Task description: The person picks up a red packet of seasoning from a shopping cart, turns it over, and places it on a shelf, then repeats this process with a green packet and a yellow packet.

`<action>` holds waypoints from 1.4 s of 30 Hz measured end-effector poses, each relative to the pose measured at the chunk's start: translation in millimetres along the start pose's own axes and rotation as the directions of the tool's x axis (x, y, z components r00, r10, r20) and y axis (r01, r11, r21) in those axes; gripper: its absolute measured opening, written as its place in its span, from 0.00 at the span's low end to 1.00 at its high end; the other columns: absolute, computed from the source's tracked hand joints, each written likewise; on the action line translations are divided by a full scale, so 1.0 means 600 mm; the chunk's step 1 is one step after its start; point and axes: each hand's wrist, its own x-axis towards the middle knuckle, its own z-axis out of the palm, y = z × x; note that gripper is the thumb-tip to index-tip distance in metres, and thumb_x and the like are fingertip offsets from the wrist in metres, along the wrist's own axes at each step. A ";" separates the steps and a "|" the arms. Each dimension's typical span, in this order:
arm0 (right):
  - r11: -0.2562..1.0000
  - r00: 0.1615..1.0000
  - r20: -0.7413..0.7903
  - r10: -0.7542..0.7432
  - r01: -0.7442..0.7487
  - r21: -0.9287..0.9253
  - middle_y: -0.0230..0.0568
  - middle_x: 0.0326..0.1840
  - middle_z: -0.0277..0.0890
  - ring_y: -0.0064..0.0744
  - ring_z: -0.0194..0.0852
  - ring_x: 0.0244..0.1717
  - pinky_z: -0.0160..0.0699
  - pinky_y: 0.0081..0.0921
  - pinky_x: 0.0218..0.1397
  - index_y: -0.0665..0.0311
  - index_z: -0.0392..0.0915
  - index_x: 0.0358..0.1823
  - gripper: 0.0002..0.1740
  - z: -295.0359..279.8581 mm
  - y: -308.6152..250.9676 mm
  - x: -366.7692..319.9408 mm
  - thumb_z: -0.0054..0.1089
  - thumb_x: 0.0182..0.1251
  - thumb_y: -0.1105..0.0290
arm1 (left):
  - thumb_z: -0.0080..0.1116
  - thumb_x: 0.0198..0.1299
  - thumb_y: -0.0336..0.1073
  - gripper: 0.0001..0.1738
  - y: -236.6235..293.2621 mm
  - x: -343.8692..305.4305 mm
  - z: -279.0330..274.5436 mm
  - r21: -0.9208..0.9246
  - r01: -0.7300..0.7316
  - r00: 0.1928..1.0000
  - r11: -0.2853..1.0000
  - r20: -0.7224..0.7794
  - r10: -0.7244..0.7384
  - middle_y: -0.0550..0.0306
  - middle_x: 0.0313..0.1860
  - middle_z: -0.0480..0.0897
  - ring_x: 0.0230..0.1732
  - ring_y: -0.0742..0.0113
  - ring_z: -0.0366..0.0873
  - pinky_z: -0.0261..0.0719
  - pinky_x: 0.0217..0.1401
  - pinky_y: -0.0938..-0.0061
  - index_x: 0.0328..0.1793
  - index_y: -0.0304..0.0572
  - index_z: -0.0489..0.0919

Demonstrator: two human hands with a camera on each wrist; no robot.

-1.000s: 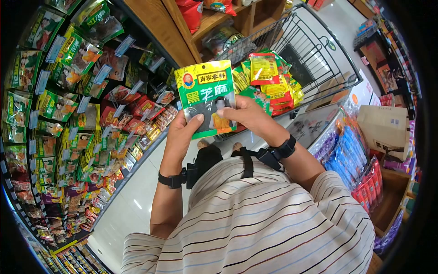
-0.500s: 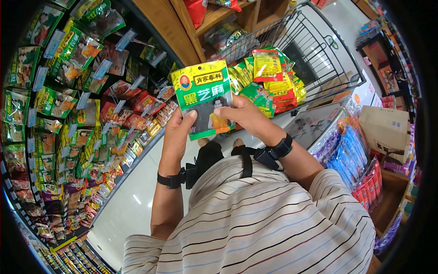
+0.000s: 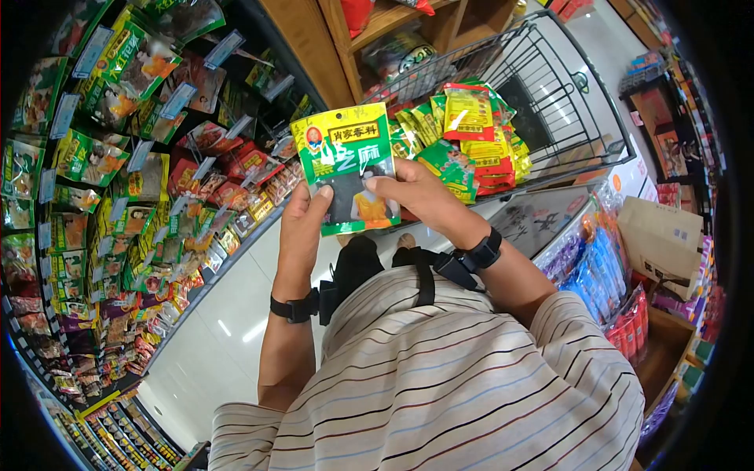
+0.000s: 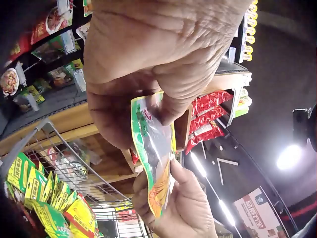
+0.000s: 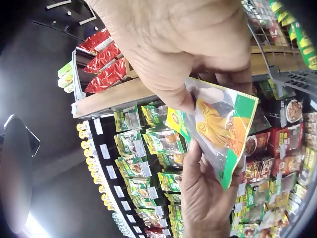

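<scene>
A flat green and yellow seasoning packet (image 3: 340, 161) with a dark window of black sesame is held upright in front of the body. My left hand (image 3: 301, 229) pinches its lower left edge, thumb on the front. At the lower right edge my right hand (image 3: 426, 196) pinches it the same way. Both thumbs press the packet's front in the wrist views, and the other fingers lie behind it. The packet (image 4: 153, 153) is seen nearly edge-on in the left wrist view. In the right wrist view the packet (image 5: 218, 126) shows its printed orange-clad figure.
A wire shopping cart (image 3: 585, 102) holding several yellow, green and red packets (image 3: 469, 114) stands ahead on the right. Hanging packets (image 3: 94, 161) fill the rack on the left. Wooden shelves (image 3: 334, 47) stand beyond, with a cardboard box (image 3: 658, 243) and blue packs (image 3: 583, 294) at right.
Both hands keep their pinch on the packet, which has shifted slightly left in the head view. The cart and its packets appear a little farther right as the head view turns.
</scene>
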 end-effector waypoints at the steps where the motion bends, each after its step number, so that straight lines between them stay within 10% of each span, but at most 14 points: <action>1: 1.000 1.000 -0.018 -0.022 0.022 0.005 0.25 0.30 0.72 0.15 0.66 0.28 0.66 0.19 0.31 0.64 0.78 0.46 0.13 0.002 0.001 0.003 0.61 0.69 0.62 | 0.55 0.71 0.35 0.16 0.001 0.001 0.001 0.074 -0.057 0.996 0.996 -0.059 0.062 0.59 0.56 0.80 0.55 0.74 0.76 0.73 0.61 0.76 0.61 0.36 0.75; 7: 0.954 0.969 -0.080 -0.236 0.215 -0.210 0.34 0.34 0.77 0.27 0.71 0.32 0.72 0.26 0.37 0.66 0.78 0.49 0.13 0.012 -0.013 0.015 0.59 0.69 0.66 | 0.56 0.71 0.37 0.21 0.001 0.001 -0.010 0.549 -0.233 0.955 0.803 -0.028 0.297 0.54 0.58 0.76 0.57 0.70 0.73 0.72 0.62 0.74 0.65 0.34 0.70; 13: 0.549 0.760 0.108 -0.641 0.552 -0.627 0.53 0.59 0.76 0.55 0.76 0.54 0.77 0.40 0.57 0.65 0.77 0.58 0.22 0.049 -0.019 0.000 0.62 0.62 0.67 | 0.53 0.73 0.45 0.24 0.006 0.000 0.043 0.005 -0.164 0.986 0.986 0.013 0.164 0.54 0.62 0.76 0.58 0.68 0.76 0.74 0.60 0.73 0.66 0.35 0.71; 17: 0.500 0.716 0.194 -0.670 0.630 -0.594 0.50 0.57 0.77 0.49 0.78 0.52 0.78 0.37 0.55 0.65 0.78 0.57 0.21 0.041 -0.022 -0.006 0.62 0.63 0.68 | 0.55 0.72 0.39 0.17 0.009 0.007 0.037 -0.312 -0.041 0.998 0.949 -0.056 0.025 0.56 0.54 0.81 0.54 0.69 0.80 0.77 0.58 0.72 0.62 0.38 0.74; 20: 0.822 0.903 0.068 -0.424 0.415 -0.390 0.46 0.48 0.79 0.40 0.79 0.45 0.79 0.32 0.50 0.66 0.78 0.53 0.16 0.033 -0.040 -0.018 0.59 0.66 0.70 | 0.55 0.70 0.34 0.14 -0.004 0.017 0.021 -0.389 -0.027 0.996 0.921 -0.087 -0.007 0.56 0.52 0.83 0.51 0.69 0.82 0.79 0.57 0.71 0.59 0.38 0.76; 23: 0.867 0.932 -0.029 -0.362 0.325 -0.378 0.33 0.43 0.77 0.17 0.76 0.42 0.74 0.17 0.42 0.67 0.78 0.52 0.11 0.022 -0.043 -0.020 0.55 0.73 0.72 | 0.57 0.69 0.32 0.14 -0.003 0.015 0.023 -0.403 -0.032 0.996 0.914 -0.094 -0.006 0.57 0.51 0.84 0.50 0.69 0.83 0.80 0.57 0.71 0.58 0.39 0.76; 40: 0.882 0.923 -0.055 -0.381 0.345 -0.321 0.37 0.42 0.79 0.24 0.78 0.42 0.76 0.23 0.45 0.66 0.78 0.49 0.10 0.013 -0.009 0.010 0.54 0.72 0.71 | 0.57 0.67 0.32 0.17 0.008 0.022 -0.002 -0.373 0.040 0.998 0.927 0.052 -0.022 0.56 0.54 0.83 0.54 0.69 0.81 0.78 0.59 0.72 0.61 0.38 0.76; 42: 0.903 0.955 -0.053 -0.292 0.257 -0.344 0.34 0.43 0.81 0.22 0.79 0.41 0.77 0.21 0.46 0.64 0.79 0.51 0.10 0.020 -0.021 0.008 0.54 0.73 0.71 | 0.57 0.68 0.36 0.16 -0.004 0.029 -0.019 -0.319 0.022 0.999 0.948 0.042 -0.010 0.60 0.49 0.82 0.44 0.74 0.80 0.80 0.45 0.77 0.59 0.39 0.77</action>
